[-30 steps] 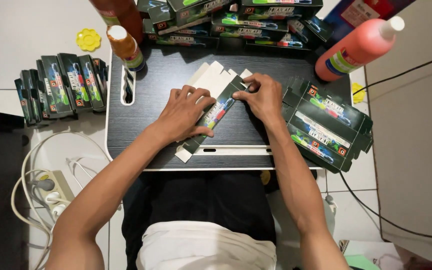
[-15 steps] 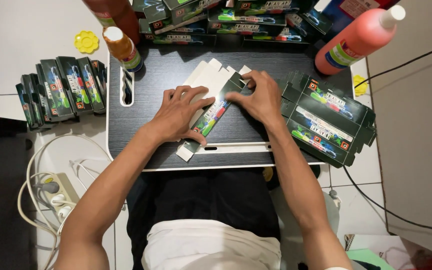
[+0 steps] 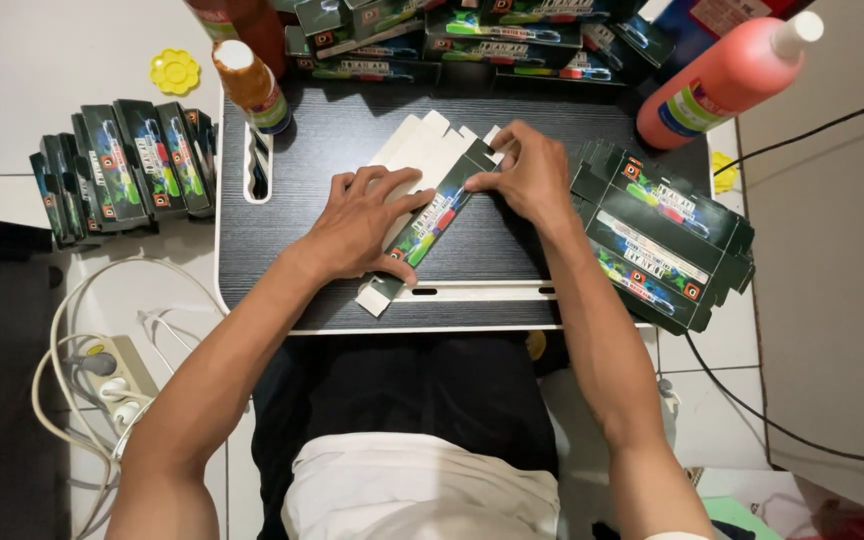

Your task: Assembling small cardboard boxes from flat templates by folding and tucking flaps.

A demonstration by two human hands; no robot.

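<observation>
Where hands press, black desk (image 3: 312, 180), tiled floor (image 3: 12, 60)

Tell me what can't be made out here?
All in the head view:
- Carton: the left hand and right hand cover much of it, so its folds stay hidden.
- Top row of boxes: cut off by the upper edge.
- Red bottle: its base is hidden behind boxes.
- Brown bottle: label too small to tell.
</observation>
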